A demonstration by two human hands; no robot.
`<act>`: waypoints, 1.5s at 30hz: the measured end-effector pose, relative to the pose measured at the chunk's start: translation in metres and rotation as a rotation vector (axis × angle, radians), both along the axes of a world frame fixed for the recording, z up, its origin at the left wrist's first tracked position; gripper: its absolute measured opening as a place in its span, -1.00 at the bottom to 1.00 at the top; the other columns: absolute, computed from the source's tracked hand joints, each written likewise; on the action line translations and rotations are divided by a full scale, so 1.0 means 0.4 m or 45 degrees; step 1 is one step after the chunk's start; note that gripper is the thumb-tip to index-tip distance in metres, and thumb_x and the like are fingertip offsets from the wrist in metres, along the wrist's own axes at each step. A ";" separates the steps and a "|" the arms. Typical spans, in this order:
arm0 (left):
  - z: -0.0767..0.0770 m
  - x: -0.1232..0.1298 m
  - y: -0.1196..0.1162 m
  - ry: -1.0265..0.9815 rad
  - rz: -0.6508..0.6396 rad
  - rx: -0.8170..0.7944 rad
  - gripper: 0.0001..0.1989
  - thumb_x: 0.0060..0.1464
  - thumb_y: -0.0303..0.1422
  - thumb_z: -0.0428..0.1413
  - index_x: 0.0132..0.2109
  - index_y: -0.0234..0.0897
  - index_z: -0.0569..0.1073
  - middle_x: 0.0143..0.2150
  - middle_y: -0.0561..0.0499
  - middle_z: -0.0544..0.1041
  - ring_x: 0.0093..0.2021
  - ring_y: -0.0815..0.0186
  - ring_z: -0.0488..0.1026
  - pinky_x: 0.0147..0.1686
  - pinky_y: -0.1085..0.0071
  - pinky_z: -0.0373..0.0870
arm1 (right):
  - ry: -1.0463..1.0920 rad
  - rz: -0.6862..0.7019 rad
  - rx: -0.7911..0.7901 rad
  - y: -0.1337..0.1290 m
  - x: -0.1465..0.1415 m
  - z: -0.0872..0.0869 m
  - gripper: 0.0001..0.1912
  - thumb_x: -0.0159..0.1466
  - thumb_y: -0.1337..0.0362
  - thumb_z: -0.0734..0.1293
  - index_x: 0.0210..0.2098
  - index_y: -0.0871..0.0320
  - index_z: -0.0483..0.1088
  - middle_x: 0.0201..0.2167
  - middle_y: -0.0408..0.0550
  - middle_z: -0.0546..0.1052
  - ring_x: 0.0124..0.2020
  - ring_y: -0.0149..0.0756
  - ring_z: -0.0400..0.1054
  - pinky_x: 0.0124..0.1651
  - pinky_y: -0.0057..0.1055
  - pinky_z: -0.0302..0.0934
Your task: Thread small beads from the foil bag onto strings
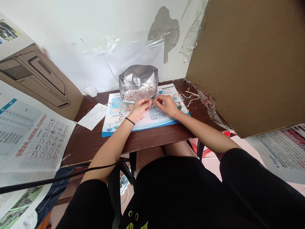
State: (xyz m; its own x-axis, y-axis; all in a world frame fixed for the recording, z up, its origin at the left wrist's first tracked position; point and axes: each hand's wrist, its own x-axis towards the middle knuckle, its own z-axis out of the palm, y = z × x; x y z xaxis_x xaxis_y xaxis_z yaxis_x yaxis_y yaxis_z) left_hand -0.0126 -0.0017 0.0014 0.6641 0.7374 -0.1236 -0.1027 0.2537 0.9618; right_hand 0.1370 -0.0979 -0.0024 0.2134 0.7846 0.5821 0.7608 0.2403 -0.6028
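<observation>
2 hands (143, 109) — both grips pinched together, held item too small to tell | 1 foil pouch (138, 76) of beads (139, 94) | 1 booklet (166, 120)

White wall (59, 28), peeling, plastic-patched; dark wood desk (95, 148); cardboard sheet (245, 63) at right.

Foil pouch (138, 78), upper centre of the frame: silver metallised film, creased, high gloss. Beads (139, 94) inside it: too small to confirm the material. Booklet (111, 133), centre: coated paper, smooth and glossy. Table (95, 143): dark brown wood finish, smooth, low sheen. Cardboard panel (245, 63), right of the frame: plain brown board, matt. Wall (59, 28), top of the frame: white paint, matt, peeling. Plastic film (114, 44) on the wall: clear, thin, wrinkled, glossy. Sleeves (90, 206), bottom of the frame: black cloth, matt
</observation>
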 end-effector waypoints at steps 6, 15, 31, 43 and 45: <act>0.009 0.000 -0.009 0.024 0.022 -0.027 -0.88 -0.03 -0.47 0.38 -0.31 -0.33 0.60 -0.42 0.04 0.56 -0.45 0.50 0.35 -0.39 0.51 0.24 | -0.002 -0.012 -0.039 0.003 -0.001 0.002 -0.86 0.25 0.30 0.28 -0.45 0.12 0.40 -0.51 -0.13 0.52 -0.47 -0.34 0.33 -0.26 -0.40 0.17; 0.008 -0.001 -0.010 0.028 0.010 -0.014 -0.85 -0.03 -0.41 0.40 -0.31 -0.33 0.60 -0.41 0.04 0.57 -0.44 0.51 0.35 -0.38 0.52 0.25 | -0.002 0.012 -0.070 -0.004 -0.006 0.007 -0.86 0.25 0.31 0.27 -0.43 0.12 0.41 -0.48 -0.11 0.55 -0.46 -0.33 0.34 -0.24 -0.39 0.20; 0.011 0.000 -0.012 -0.002 -0.003 0.003 -0.84 -0.04 -0.45 0.40 -0.33 -0.34 0.57 -0.44 0.07 0.52 -0.43 0.52 0.36 -0.36 0.50 0.23 | -0.017 0.012 -0.045 -0.002 0.000 0.002 -0.84 0.28 0.29 0.26 -0.41 0.12 0.41 -0.49 -0.12 0.50 -0.46 -0.34 0.31 -0.23 -0.38 0.18; 0.004 0.002 -0.006 0.000 0.004 -0.001 -0.86 -0.01 -0.42 0.39 -0.33 -0.33 0.57 -0.42 0.05 0.53 -0.42 0.49 0.36 -0.35 0.49 0.23 | -0.011 0.011 -0.064 -0.003 -0.001 0.003 -0.83 0.29 0.28 0.25 -0.41 0.11 0.41 -0.48 -0.11 0.53 -0.45 -0.32 0.33 -0.22 -0.36 0.21; 0.005 0.001 -0.006 0.004 -0.002 0.008 -0.85 -0.02 -0.41 0.40 -0.33 -0.32 0.57 -0.42 0.05 0.53 -0.42 0.49 0.36 -0.35 0.49 0.23 | -0.014 0.012 -0.063 -0.002 -0.001 0.003 -0.83 0.29 0.28 0.24 -0.41 0.11 0.42 -0.48 -0.11 0.53 -0.46 -0.32 0.32 -0.22 -0.36 0.21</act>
State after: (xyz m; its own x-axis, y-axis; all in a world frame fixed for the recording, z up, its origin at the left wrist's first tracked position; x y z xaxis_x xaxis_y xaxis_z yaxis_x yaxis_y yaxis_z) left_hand -0.0121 -0.0039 0.0032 0.6646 0.7373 -0.1211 -0.0996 0.2480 0.9636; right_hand 0.1367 -0.0988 -0.0012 0.1994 0.8146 0.5447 0.7654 0.2177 -0.6056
